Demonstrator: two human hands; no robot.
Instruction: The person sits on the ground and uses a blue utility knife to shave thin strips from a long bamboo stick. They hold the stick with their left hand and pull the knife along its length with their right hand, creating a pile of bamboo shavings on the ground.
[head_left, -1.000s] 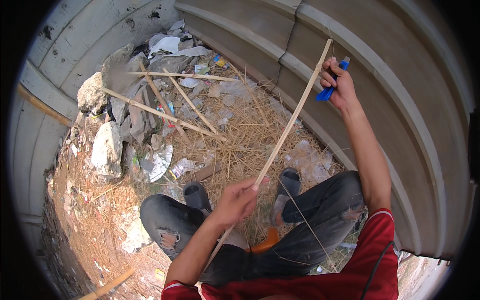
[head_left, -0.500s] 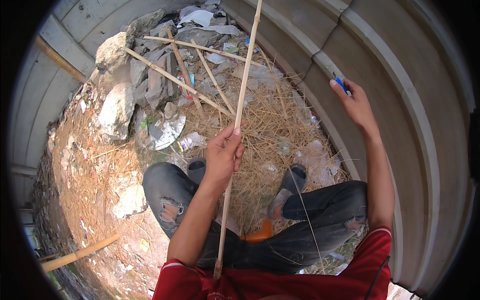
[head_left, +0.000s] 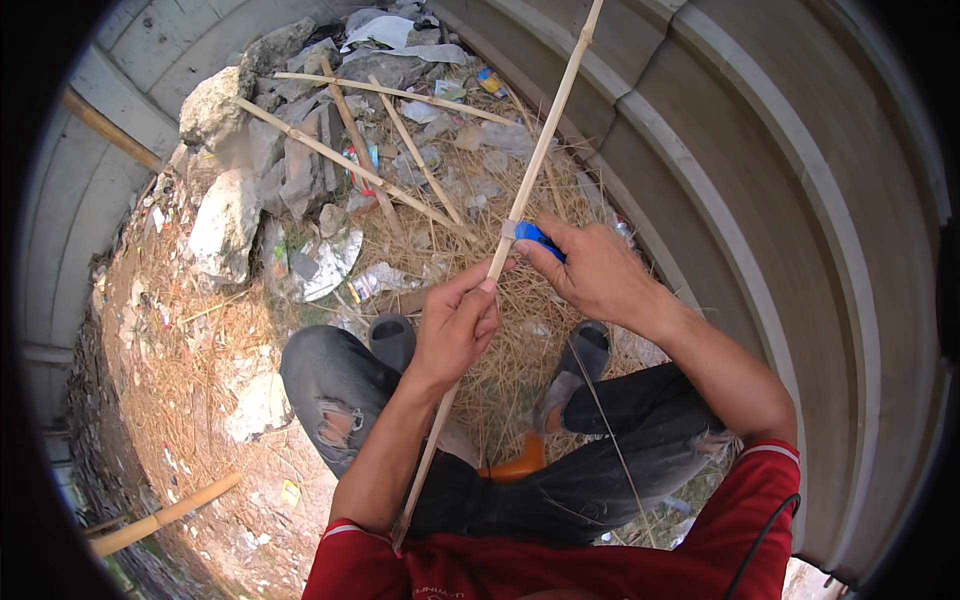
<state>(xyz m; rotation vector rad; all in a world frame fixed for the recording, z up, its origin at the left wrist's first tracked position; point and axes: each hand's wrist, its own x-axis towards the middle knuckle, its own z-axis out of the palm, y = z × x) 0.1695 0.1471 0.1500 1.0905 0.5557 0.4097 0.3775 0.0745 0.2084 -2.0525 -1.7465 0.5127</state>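
Observation:
A long, pale bamboo strip (head_left: 546,130) runs slantwise from my lap up past the top of the view. My left hand (head_left: 455,328) is closed round its middle, thumb lying along it. In my right hand (head_left: 598,268) is a blue utility knife (head_left: 540,240), gripped with the thumb on its near side. Its grey blade end lies against the strip, just above my left fingers. Most of the knife's handle is hidden in my palm.
Several bamboo strips (head_left: 355,168) lie crossed over rocks (head_left: 225,225) and litter ahead. Corrugated metal sheeting (head_left: 740,170) rises close on the right. Dry straw covers the ground between my sandals (head_left: 392,340). An orange object (head_left: 515,462) lies beneath my legs; a bamboo pole (head_left: 165,515) lies lower left.
My right hand has come in from the far right with the knife, bringing its blade to the strip. The strip's upper end has tilted to the right.

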